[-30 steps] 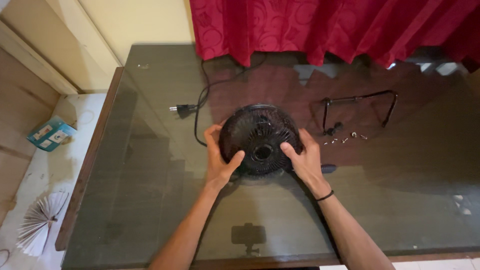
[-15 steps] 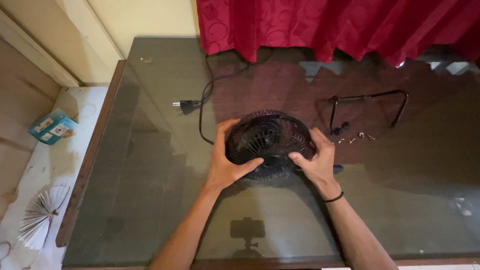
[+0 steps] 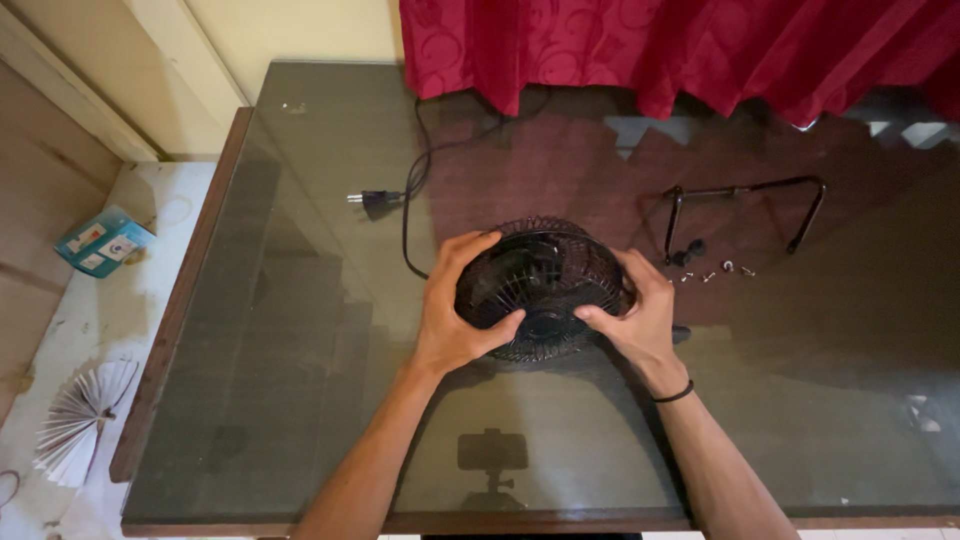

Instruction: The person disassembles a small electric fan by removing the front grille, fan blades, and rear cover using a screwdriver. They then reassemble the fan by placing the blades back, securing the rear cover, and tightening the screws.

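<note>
Head view showed the fan at frame centre on the glass table; left hand and right hand gripped its cage; 2 sweaty palms could slip, cracking glass; its cord might snag.

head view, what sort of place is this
Probably a room in a home, not a workshop. A glass-topped wooden table stands against a red curtain, beside a cream wall. Both hands, left hand and right hand, grip a small black fan, with its stand bracket and screws nearby.
</note>
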